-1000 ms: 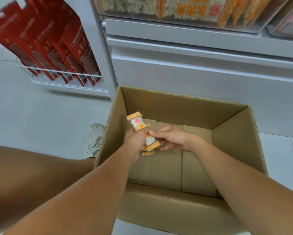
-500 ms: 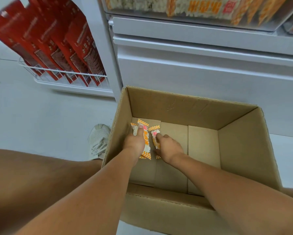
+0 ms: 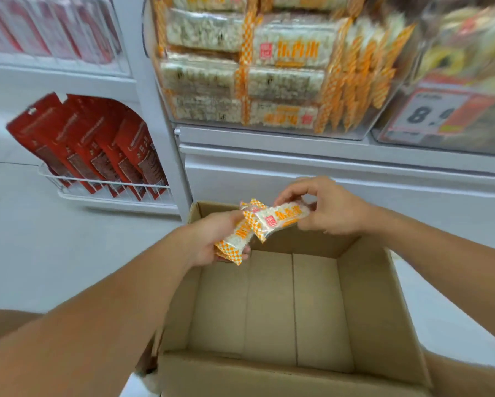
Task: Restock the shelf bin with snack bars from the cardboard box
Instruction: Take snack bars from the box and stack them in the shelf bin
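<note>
Above the far rim of the cardboard box (image 3: 363,305), both hands raised and meeting. Left hand (image 3: 212,239) wrapped round a small bunch of snack bars (image 3: 236,242), fingers (image 3: 244,250) curled under the orange-checked wrapper ends; how many bars in that bunch, cannot tell. Right hand (image 3: 326,209) pinching one more snack bar (image 3: 277,219) at its right end, between thumb and bent fingertips, the bar lying nearly level and tilted down to the left. Its left end crossing over the top of the left hand's bunch, apparently touching there.

Below, the box standing open on the pale floor (image 3: 40,253), flaps out of the way, four brown walls upright, the bottom panels bare where visible. Plenty of free room inside and over the opening; near rim low in the view, far rim just under the hands.

Beyond the far rim, a white shelf front (image 3: 326,161) rising straight up, close behind the box. On top of it, a clear shelf bin (image 3: 269,130) already stacked with the same orange-and-white bars (image 3: 286,50), its front lip well above the hands. Just beside it to the right, another clear bin with a price tag (image 3: 438,113), blurred. To the left, past a white upright post, red packets (image 3: 97,150) leaning in a wire rack (image 3: 106,187) near the floor, well apart from the box.
</note>
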A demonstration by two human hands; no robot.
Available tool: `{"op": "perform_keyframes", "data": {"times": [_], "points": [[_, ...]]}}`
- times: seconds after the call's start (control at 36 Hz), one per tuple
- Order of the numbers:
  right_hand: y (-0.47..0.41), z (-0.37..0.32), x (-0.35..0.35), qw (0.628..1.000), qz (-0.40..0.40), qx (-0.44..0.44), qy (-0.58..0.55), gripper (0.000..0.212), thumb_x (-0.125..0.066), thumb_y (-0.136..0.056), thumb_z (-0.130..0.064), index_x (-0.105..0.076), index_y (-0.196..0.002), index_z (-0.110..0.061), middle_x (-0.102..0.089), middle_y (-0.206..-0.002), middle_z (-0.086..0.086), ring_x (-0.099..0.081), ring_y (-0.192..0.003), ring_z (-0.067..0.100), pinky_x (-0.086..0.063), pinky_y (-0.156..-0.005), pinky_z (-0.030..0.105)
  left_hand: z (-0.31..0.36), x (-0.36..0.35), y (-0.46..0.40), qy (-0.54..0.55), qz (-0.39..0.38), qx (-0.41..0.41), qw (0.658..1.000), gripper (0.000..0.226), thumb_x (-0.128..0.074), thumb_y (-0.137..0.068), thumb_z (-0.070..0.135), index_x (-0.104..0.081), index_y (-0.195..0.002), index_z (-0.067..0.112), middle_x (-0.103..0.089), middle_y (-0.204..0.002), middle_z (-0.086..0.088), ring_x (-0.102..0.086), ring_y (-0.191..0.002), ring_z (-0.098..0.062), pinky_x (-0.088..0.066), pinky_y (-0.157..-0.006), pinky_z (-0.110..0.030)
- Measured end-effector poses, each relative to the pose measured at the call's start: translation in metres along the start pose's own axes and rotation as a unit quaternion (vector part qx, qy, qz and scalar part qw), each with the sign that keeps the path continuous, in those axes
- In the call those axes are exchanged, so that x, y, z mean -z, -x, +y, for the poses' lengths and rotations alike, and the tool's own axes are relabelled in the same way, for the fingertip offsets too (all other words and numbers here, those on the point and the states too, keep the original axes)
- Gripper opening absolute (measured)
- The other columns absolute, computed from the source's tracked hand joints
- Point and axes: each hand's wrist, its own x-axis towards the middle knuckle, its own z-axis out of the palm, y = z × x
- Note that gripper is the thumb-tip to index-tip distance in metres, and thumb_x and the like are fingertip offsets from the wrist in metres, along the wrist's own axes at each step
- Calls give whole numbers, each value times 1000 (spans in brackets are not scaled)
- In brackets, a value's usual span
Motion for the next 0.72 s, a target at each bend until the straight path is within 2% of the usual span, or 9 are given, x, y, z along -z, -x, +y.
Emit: {"op": "perform_keyframes", "data": {"times": [0.14,0.22,0.28,0.36,0.44,0.53,0.58,0.67,0.72], "points": [[9,-59,49,984,7,97,150,54,-79,-73,2,-73,-120,-25,-61,-111,0,-59,-98,10,-40,-77,8,72,-10,54,-74,-103,-21,992,49,-45,-98,57,-63,-95,11,-64,-68,-9,-58,-52,-19,-55,-50,-28],[19,-82,66,986,24,87,137,53,-79,-81,-5,-67,-127,-30,-62,-119,-4,-58,-107,8,-41,-80,6,107,-10,83,-93,-138,-7,986,92,-53,-68,87,-65,-112,7,-66,-85,-18,-62,-56,-26,-56,-57,-34],[25,-93,73,987,37,86,132,52,-78,-84,-8,-66,-128,-31,-65,-120,-6,-60,-110,5,-43,-81,8,123,-11,100,-108,-161,-11,981,106,-71,-48,86,-66,-116,6,-66,-89,-19,-62,-60,-28,-55,-61,-36],[34,-101,77,985,73,96,123,53,-76,-85,-8,-66,-131,-32,-63,-123,-7,-59,-113,6,-45,-86,14,133,-20,118,-145,-190,-39,970,74,-95,-47,46,-71,-104,6,-66,-86,-16,-61,-62,-26,-55,-62,-34],[39,-104,83,987,66,95,113,63,-78,-81,-14,-59,-138,-33,-57,-130,-9,-52,-122,2,-40,-96,15,140,-33,122,-196,-140,-78,967,41,-84,-59,20,-69,-95,8,-67,-81,-11,-61,-61,-21,-54,-61,-33],[39,-113,95,992,83,24,-91,78,-67,-66,-17,-52,-139,-38,-51,-139,-7,-51,-128,11,-46,-103,32,154,-48,127,-250,-155,-148,944,38,-79,-65,18,-68,-102,17,-65,-77,-3,-61,-62,-15,-55,-62,-32],[37,-116,99,956,112,-14,-271,72,-65,-68,-20,-54,-137,-33,-56,-137,-1,-59,-123,20,-53,-100,41,163,-55,132,-283,-138,-205,927,48,-82,-69,14,-67,-114,20,-67,-82,0,-63,-68,-12,-56,-61,-29],[37,-116,97,911,121,-14,-393,69,-66,-74,-32,-50,-141,-26,-68,-125,-2,-70,-107,17,-59,-87,37,167,-58,135,-339,-110,-259,898,56,-81,-77,15,-60,-126,31,-71,-106,-1,-68,-89,-15,-55,-67,-27],[34,-117,94,901,129,-8,-414,69,-66,-74,-33,-50,-140,-25,-69,-122,-3,-72,-101,15,-59,-79,32,165,-60,135,-335,-143,-231,902,62,-82,-71,15,-59,-127,29,-71,-107,-3,-68,-89,-15,-55,-68,-27]]}}
